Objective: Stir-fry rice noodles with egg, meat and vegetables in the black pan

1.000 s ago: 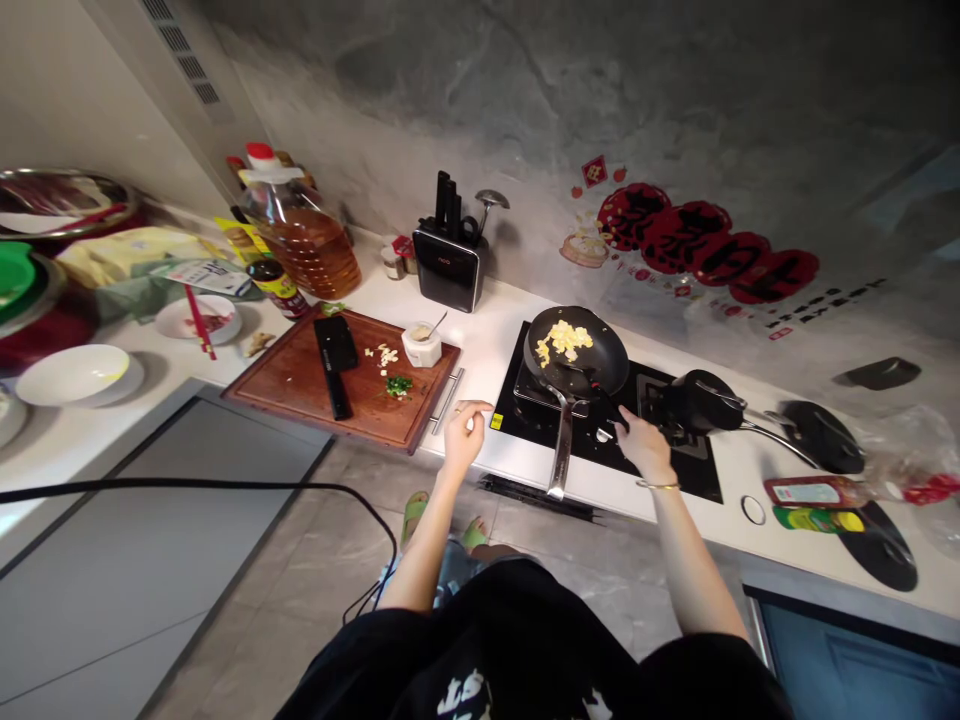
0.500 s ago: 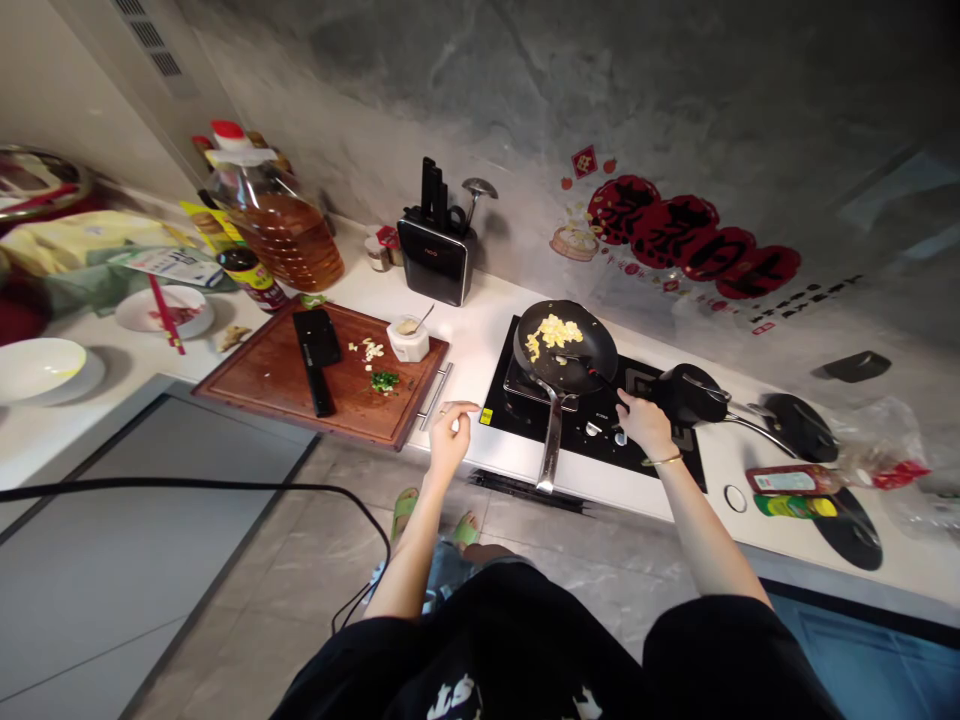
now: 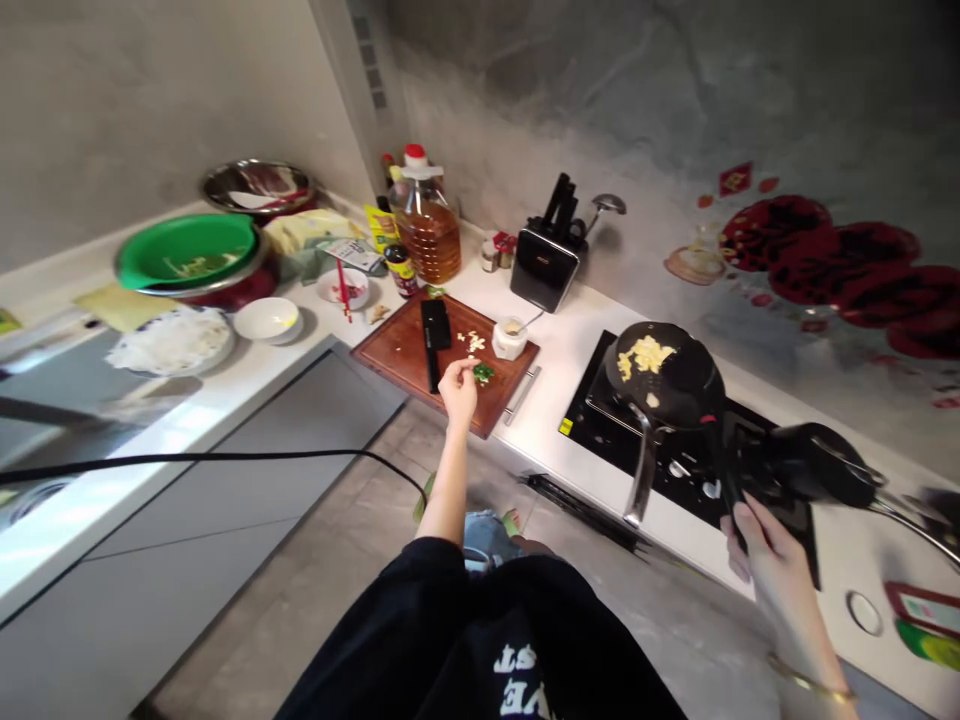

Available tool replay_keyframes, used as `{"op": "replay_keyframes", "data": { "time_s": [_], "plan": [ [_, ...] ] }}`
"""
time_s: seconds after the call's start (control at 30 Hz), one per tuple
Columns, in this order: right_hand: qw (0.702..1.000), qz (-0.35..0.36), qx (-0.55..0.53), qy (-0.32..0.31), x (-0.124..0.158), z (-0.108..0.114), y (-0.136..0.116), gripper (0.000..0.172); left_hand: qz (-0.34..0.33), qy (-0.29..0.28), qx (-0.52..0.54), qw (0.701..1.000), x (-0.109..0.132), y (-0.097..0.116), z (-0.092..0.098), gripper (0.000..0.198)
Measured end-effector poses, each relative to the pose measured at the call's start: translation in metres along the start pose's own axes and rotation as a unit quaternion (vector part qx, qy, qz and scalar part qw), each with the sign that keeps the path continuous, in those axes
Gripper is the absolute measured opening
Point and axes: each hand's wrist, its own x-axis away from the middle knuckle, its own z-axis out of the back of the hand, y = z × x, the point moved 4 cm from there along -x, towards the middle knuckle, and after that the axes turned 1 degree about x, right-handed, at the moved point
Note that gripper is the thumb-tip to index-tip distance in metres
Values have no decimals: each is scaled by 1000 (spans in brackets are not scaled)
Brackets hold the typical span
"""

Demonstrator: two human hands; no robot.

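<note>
My left hand (image 3: 459,390) is over the front of the wooden cutting board (image 3: 390,340), fingers bent together beside chopped green onion (image 3: 484,372); whether anything is pinched in them is hidden. A black cleaver (image 3: 435,325) lies left of it, chopped garlic (image 3: 475,343) just beyond. To the right stands a white jar (image 3: 510,340) with a spoon. My right hand (image 3: 772,560) is closed around the black handle of a spatula (image 3: 724,465), whose head reaches into the frying pan (image 3: 686,375). Cooked yellow egg pieces (image 3: 645,357) lie in this pan on the cooktop.
A black saucepan (image 3: 817,460) stands right of the frying pan. Behind the board are a knife block (image 3: 547,262), an oil jug (image 3: 431,235) and a sauce bottle (image 3: 401,270). Leftward stand white bowls (image 3: 268,322) and a green basin (image 3: 142,255). A black cable (image 3: 225,458) crosses in front.
My left hand has moved left from the counter edge to over the cutting board. My right hand, holding the spatula, has drawn back toward me. The view has swung left.
</note>
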Motion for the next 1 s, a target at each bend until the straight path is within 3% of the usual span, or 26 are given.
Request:
{"op": "replay_keyframes", "data": {
  "time_s": [0.1,0.2,0.33,0.47,0.6,0.73,1.0],
  "plan": [
    [982,-90,-148,-81,49,-60,-15,43,32,1,-45,998,-65,-34,24,28],
    [946,-186,-217,-153,86,-132,-32,43,47,-80,-96,991,-130,-66,27,27],
    [883,-260,-301,-249,115,-224,-64,34,-31,-275,-198,940,-189,-97,-2,29],
    [848,-285,-343,-287,124,-284,-106,25,-105,-427,-210,873,-203,-115,-43,30],
    [837,-325,-340,-280,118,-313,-136,22,-169,-536,-199,803,-196,-124,-79,33],
    [846,-343,-319,-256,105,-326,-155,20,-207,-600,-199,747,-185,-132,-103,30],
    [864,-342,-272,-252,78,-333,-192,13,-255,-663,-180,680,-176,-139,-105,16]
  ]
}}
